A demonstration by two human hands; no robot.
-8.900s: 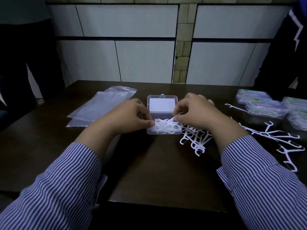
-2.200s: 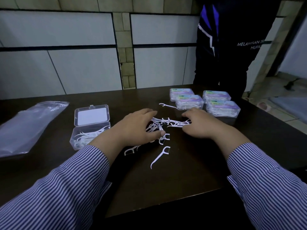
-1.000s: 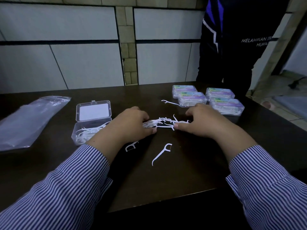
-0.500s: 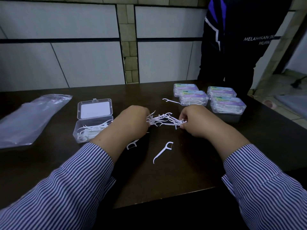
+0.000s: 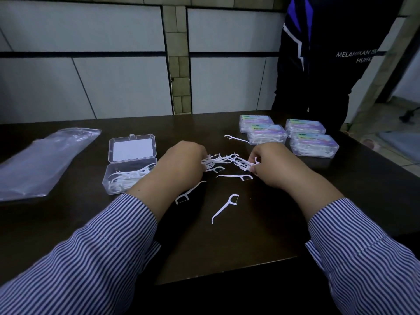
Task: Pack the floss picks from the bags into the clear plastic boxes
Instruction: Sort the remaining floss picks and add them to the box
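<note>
A bunch of white floss picks (image 5: 223,160) hangs between my two hands above the dark table (image 5: 238,242). My left hand (image 5: 181,163) grips the bunch's left end; my right hand (image 5: 270,163) pinches its right end. An open clear plastic box (image 5: 130,163) stands left of my left hand, lid up, with several picks inside. Loose picks lie on the table: one at the front (image 5: 225,208), one by my left wrist (image 5: 188,193), one under the bunch (image 5: 234,176), one farther back (image 5: 236,139).
Several closed, filled boxes (image 5: 288,137) with coloured labels stand at the back right. Empty clear plastic bags (image 5: 43,160) lie at the far left. A person in dark clothes (image 5: 322,57) stands behind the table's right corner. The table's front edge runs close to my sleeves.
My hands swept the scattered picks together, gripped them and raised them as a bunch. One pick has dropped out under the bunch. The view has shifted slightly.
</note>
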